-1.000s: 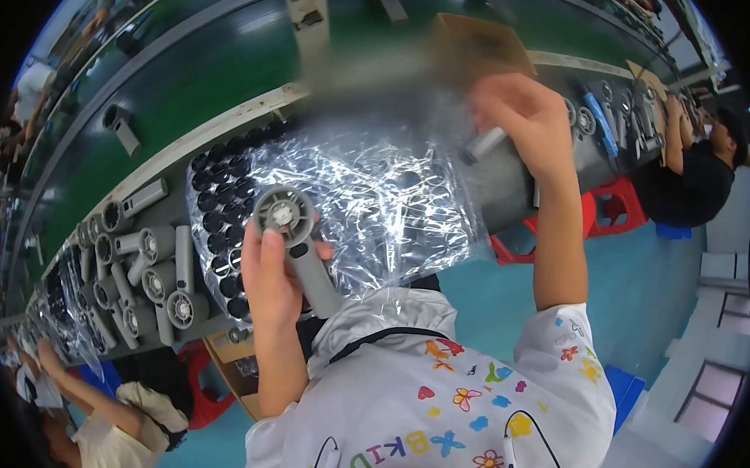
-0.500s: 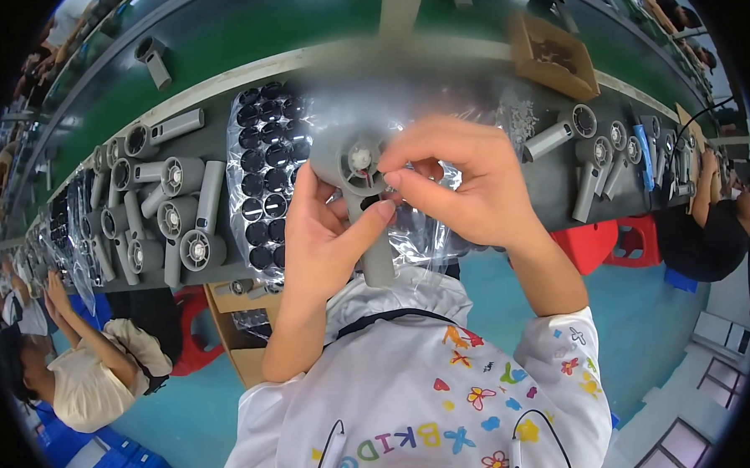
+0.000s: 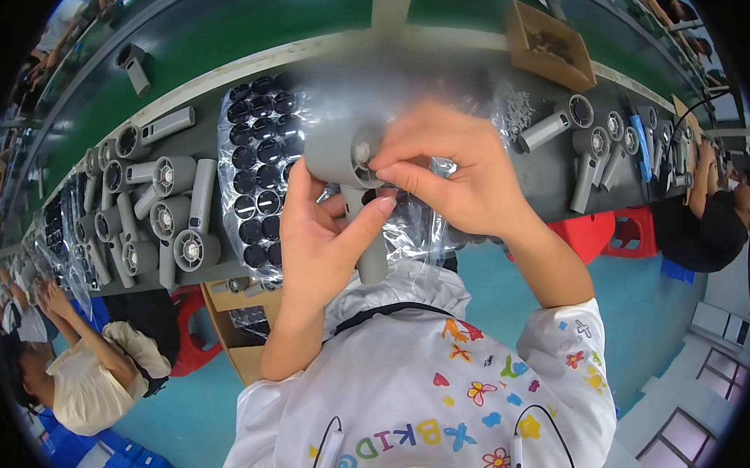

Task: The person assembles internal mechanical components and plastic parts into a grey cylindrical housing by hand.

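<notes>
My left hand (image 3: 323,242) is wrapped round a grey handheld fan (image 3: 331,155) where its round head meets the handle. The handle points down toward me, and the thumb lies across its upper part, by a dark opening. In the fan's head a pale hub shows, with the open side turned to the right. My right hand (image 3: 465,175) is closed in a pinch at the rim of that opening. Whatever its fingertips may hold is hidden. Beneath the hands a clear plastic bag (image 3: 429,245) lies on the bench.
Black round caps (image 3: 244,157) stand in rows at my left, beside a pile of grey fans (image 3: 171,217). To the right are loose small clear pieces (image 3: 514,110), more fans (image 3: 592,143) and a cardboard box (image 3: 529,61). Co-workers sit at both sides; red stools (image 3: 630,233) stand below.
The fan has turned, so its open side faces more to the right and its hub shows less. My right hand stays pinched at the rim. The view has shifted slightly.
</notes>
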The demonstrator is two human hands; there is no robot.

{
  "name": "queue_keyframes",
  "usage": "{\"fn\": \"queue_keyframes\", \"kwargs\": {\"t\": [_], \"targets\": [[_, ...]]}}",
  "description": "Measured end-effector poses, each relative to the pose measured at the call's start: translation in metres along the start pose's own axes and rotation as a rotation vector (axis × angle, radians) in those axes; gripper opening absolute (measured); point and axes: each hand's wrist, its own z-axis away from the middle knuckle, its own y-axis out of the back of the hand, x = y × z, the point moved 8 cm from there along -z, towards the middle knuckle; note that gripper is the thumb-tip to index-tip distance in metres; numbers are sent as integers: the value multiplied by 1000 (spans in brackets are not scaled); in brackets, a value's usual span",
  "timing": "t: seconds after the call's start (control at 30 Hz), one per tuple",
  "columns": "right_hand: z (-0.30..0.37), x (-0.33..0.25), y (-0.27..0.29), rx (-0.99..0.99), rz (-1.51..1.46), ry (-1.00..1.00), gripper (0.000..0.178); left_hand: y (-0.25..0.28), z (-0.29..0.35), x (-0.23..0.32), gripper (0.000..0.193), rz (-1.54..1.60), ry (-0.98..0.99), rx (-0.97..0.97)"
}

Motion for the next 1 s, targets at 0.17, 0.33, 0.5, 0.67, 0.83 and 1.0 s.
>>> {"fn": "queue_keyframes", "kwargs": {"t": [0.17, 0.33, 0.5, 0.67, 0.83, 1.0], "targets": [[1, 2, 1, 24, -7, 33, 14, -1, -2, 1, 58, -7, -25, 8], [3, 8, -1, 35, -69, -29, 14, 1, -2, 1, 61, -39, -42, 19], [3, 0, 0, 17, 28, -1, 16, 2, -1, 3, 62, -51, -60, 26], [6, -3, -1, -10, 64, 56, 22, 4, -1, -2, 62, -26, -69, 25], [21, -16, -8, -60, 372, 234, 38, 4, -3, -4, 61, -33, -62, 32], [18, -7, 9, -59, 295, 150, 48, 9, -6, -21, 58, 82, 113, 0]]}}
